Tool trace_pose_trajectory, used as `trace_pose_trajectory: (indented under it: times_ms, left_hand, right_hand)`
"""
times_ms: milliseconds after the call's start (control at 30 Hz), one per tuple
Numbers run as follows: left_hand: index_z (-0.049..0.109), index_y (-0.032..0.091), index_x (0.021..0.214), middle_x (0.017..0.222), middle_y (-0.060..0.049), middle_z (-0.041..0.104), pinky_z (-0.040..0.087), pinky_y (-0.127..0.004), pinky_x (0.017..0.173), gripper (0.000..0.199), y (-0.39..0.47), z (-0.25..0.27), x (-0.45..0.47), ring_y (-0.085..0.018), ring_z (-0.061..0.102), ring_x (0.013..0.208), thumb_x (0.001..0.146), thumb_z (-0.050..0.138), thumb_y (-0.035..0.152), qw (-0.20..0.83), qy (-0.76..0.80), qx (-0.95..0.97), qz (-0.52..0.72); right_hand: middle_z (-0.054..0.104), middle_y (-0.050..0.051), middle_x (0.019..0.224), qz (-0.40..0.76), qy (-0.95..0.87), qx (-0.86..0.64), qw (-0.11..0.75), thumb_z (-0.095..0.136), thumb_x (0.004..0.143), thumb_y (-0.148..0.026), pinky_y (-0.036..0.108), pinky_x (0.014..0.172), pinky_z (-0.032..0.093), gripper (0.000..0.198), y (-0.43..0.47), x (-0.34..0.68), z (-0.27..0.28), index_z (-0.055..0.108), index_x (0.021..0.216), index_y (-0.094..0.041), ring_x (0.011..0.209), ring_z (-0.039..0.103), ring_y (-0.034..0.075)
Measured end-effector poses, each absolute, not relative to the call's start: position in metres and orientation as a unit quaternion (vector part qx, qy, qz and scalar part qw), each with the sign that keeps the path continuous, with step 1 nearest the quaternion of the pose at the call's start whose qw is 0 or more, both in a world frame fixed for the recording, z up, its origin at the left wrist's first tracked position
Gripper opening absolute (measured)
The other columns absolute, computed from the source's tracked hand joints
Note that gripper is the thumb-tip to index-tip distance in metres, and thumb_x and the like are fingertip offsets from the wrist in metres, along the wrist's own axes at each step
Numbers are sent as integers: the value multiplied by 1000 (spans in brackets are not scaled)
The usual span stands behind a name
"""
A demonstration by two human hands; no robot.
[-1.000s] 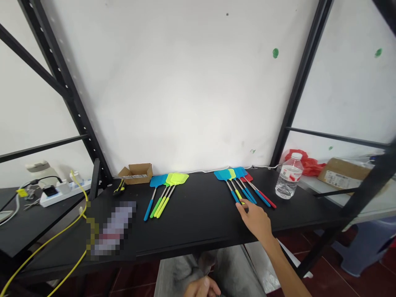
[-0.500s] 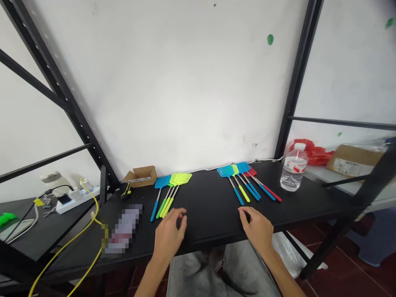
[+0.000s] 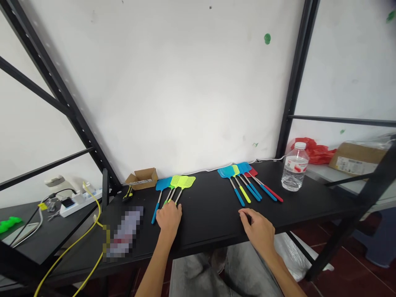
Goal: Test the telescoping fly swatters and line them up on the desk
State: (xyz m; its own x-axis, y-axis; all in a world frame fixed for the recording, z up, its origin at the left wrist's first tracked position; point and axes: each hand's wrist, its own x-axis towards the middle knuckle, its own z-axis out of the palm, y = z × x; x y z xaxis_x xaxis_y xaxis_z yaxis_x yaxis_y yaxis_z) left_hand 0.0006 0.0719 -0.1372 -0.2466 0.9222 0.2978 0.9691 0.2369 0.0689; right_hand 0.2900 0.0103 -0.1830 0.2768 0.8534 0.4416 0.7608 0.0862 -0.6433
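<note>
On the black table the left group of fly swatters has a blue swatter [image 3: 163, 184], a mostly covered green one and lime-yellow ones with mesh heads [image 3: 187, 181]. My left hand [image 3: 168, 218] is closed over the lime-yellow handles, hiding their lower ends; exactly how many it grips cannot be seen. The blue handle lies just left of that hand. My right hand [image 3: 259, 231] rests at the front edge, fingers loosely bent and thumb apart, holding nothing. Beyond it lies a second fanned group: blue swatters [image 3: 227, 171], a lime-yellow swatter [image 3: 245, 194] and a red swatter [image 3: 274, 193].
A water bottle [image 3: 295, 167] stands at the right end. An open cardboard box [image 3: 141, 178] sits at the back left, with a blurred-out flat item [image 3: 126, 231] nearer me. A yellow cable [image 3: 74, 243] runs past a power strip [image 3: 81, 202]. Black rack posts [image 3: 293, 78] frame the table.
My left hand has moved forward onto the lime-yellow handles and closed there. The lime-yellow heads have shifted slightly right. My right hand stays put; the view has shifted a little.
</note>
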Motion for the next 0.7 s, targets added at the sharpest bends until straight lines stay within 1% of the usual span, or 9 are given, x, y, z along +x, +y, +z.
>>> trace_pose_trajectory:
  times_ms: [100, 200, 267, 367, 433, 533, 600, 700]
  left_hand:
    - [62, 16, 80, 77, -12, 68, 40, -32, 68, 28, 65, -138, 6, -28, 66, 79, 88, 47, 38, 68, -775, -616, -125]
    - [58, 21, 78, 70, -5, 64, 33, -25, 57, 29, 45, -143, 23, -22, 63, 69, 91, 42, 40, 17, -753, -637, -163]
    - [53, 22, 76, 65, 0, 58, 28, -23, 54, 28, 27, -146, 37, -17, 58, 63, 93, 38, 39, -45, -706, -663, -246]
    - [47, 23, 75, 60, 4, 47, 25, -22, 53, 21, 1, -148, 58, -14, 47, 56, 92, 40, 34, -111, -619, -702, -333]
    - [45, 23, 76, 58, 5, 40, 23, -22, 52, 16, -11, -149, 67, -13, 40, 53, 90, 42, 30, -154, -580, -720, -349]
    - [47, 23, 83, 57, 6, 36, 21, -23, 51, 12, -22, -147, 74, -13, 36, 50, 92, 40, 28, -215, -538, -735, -352]
    - [51, 22, 88, 57, 6, 37, 21, -24, 52, 18, -25, -144, 75, -13, 36, 50, 95, 37, 30, -241, -516, -738, -363]
    - [56, 21, 87, 57, 5, 37, 23, -24, 53, 30, -28, -138, 75, -13, 35, 51, 98, 32, 37, -266, -497, -728, -391]
  right_hand:
    - [73, 4, 83, 112, -595, -662, 442, 45, 88, -44, 31, 63, 41, 32, 10, 283, -180, 72, 91, -27, 70, 63, 23]
    - [73, 6, 80, 231, -605, -591, 482, 49, 87, -48, 31, 63, 43, 33, 13, 270, -176, 73, 92, -25, 65, 61, 21]
    - [73, 8, 86, 339, -592, -521, 514, 52, 86, -51, 30, 58, 43, 37, 19, 260, -170, 71, 99, -22, 62, 59, 19]
    - [71, 12, 104, 518, -503, -424, 547, 57, 83, -55, 25, 45, 36, 46, 32, 246, -155, 66, 111, -20, 62, 59, 16]
    - [69, 14, 111, 593, -446, -367, 561, 61, 80, -56, 23, 43, 34, 45, 40, 238, -146, 67, 105, -19, 67, 61, 17]
    - [71, 14, 106, 627, -406, -321, 582, 66, 77, -54, 23, 46, 36, 42, 48, 228, -139, 70, 93, -15, 71, 61, 17]
    - [72, 13, 98, 637, -386, -316, 587, 67, 77, -53, 23, 47, 36, 42, 49, 221, -138, 71, 96, -16, 69, 61, 17]
    - [73, 11, 93, 649, -371, -302, 592, 67, 78, -52, 24, 49, 37, 43, 45, 215, -138, 71, 101, -16, 68, 60, 16]
